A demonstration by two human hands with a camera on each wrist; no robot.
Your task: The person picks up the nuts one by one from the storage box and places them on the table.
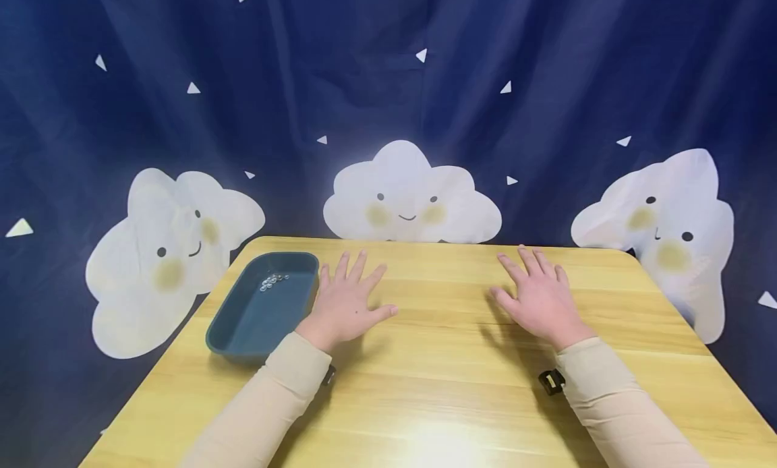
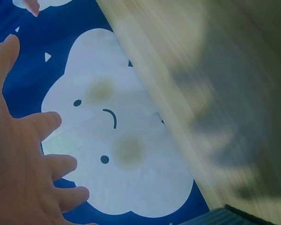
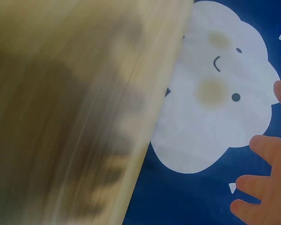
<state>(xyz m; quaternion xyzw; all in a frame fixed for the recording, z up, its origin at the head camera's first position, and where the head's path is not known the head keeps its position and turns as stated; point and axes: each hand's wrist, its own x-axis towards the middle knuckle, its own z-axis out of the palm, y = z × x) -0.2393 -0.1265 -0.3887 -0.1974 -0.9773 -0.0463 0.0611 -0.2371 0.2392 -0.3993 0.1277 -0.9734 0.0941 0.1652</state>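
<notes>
My left hand [image 1: 346,306] is spread palm down over the table, just right of a dark blue-grey tray [image 1: 221,319]. Its fingers are straight and hold nothing. A small cluster of shiny ring-like pieces [image 1: 270,281] lies inside the tray toward its far end; they are too small to name exactly. On the other side, my right hand [image 1: 543,303] hovers with fingers apart, its shadow falling on the wood below. In the left wrist view the left hand [image 2: 18,154] shows spread fingers, and the right wrist view catches part of the right hand [image 3: 267,183], likewise spread.
The light wooden table [image 1: 449,367] has rounded far corners. Behind it hangs a dark blue curtain [image 1: 364,83] with white clouds and triangles. A small black device [image 1: 551,382] sits under the right wrist.
</notes>
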